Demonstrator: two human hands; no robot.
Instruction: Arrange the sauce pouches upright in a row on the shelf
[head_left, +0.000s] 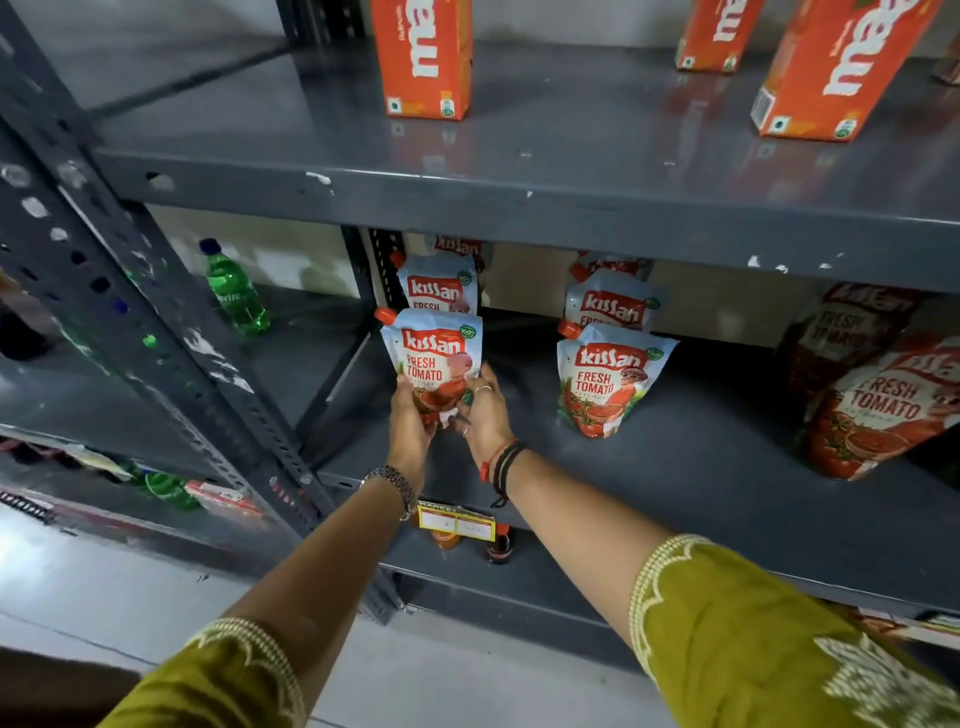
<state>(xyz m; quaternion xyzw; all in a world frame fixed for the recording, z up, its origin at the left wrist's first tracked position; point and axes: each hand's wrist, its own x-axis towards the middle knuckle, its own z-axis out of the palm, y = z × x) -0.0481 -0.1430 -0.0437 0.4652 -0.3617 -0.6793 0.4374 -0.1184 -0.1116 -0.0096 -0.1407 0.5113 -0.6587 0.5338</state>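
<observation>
Dim shelving, glossy glare, wide-angle edge blur

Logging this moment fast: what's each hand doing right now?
Left hand: closed on the front ketchup pouch, low on its left side.
Right hand: closed on the same pouch, low on its right side.

You stand in small grocery shop. Grey slotted-steel shelving (519, 192) holds repeated stock: identical tomato sauce pouches (608, 379) in rows, orange juice cartons (423, 57) above, green soda bottle (236, 291) on neighbouring bay. Yellow price label (456, 524) clipped to shelf edge.
</observation>
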